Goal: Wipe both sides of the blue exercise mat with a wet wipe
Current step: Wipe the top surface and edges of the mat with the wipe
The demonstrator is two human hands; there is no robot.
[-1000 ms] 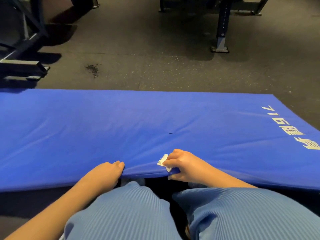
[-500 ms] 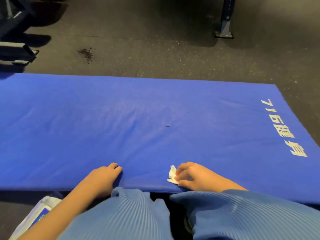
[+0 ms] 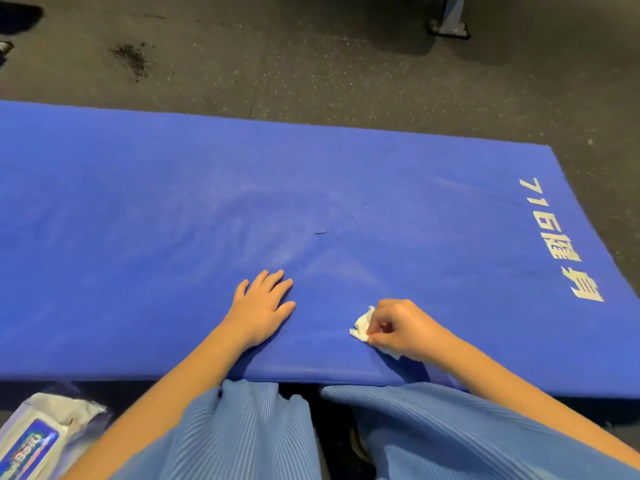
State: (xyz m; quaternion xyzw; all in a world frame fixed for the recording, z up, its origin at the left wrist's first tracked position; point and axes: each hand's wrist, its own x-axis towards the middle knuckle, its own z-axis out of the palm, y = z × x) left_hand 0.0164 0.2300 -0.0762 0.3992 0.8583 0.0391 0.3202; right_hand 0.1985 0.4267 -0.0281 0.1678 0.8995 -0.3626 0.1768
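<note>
Nearest, a wipe pack [image 3: 31, 441] lies on the floor [image 3: 311, 74] by the left knee. The mat [image 3: 138, 220] lies flat on the floor, lettered face up, with its long near edge against the knees. Close to that edge the right hand [image 3: 405, 329] rests with its fingers [image 3: 381, 336] curled, pinching a crumpled wipe [image 3: 362, 327] that touches the mat. The left hand [image 3: 261, 308] lies near it, palm down, fingers straight and spread, grasping nothing.

Procedure (judged from this layout): the step in hand is wiping the upper face.

1. Press the left palm down to stop the mat sliding.
2. Open the wipe out. A balled wipe cleans only a narrow strip.
3. Work in overlapping strokes from the near edge to the far edge, then along toward the lettering [image 3: 554, 244].
4. Lift the dark speck [image 3: 320, 233] at mid-mat.
5. Hold the wipe clear of the floor, which shows grit [image 3: 133, 58] beyond the far edge.

The underside is hidden, so its condition cannot be told.
</note>
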